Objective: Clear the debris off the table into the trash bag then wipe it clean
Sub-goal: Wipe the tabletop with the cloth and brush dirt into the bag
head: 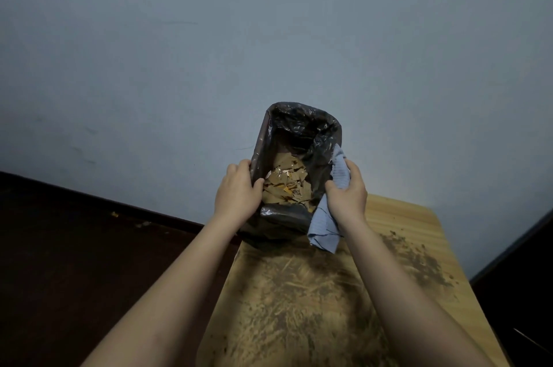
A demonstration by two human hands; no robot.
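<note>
Table, near part: we see the wooden table (401, 217) running away from us, its top smeared with brown dirt (302, 306) from the near edge up toward the bag; a darker patch of crumbs (419, 262) lies along the right side.
Table edges: the left edge runs diagonally up to the bag; the right edge ends beside a dark panel (520, 277). The far right corner is bare wood.
Open room: left of the table lies dark floor (74, 247), with a few small scraps near the dark skirting. Behind everything stands a plain grey-blue wall (269, 22).
Forearms: both reach forward over the table, the left one crossing above its left edge, the right one above the dirt.
Left hand (238, 190): we see its fingers curled over the left rim of the bag, thumb inside the mouth, gripping the plastic.
Right hand (348, 193): its fingers are clamped on a blue cloth (324, 226) and pressed to the bag's right rim; whether they also pinch the plastic we cannot tell. The cloth hangs below the hand, and a fold sticks up above it.
Trash bag (299, 124): black, held open between the hands at the table's far left corner, mouth tilted toward us.
Debris (287, 184): torn brown paper scraps lie inside the bag.
</note>
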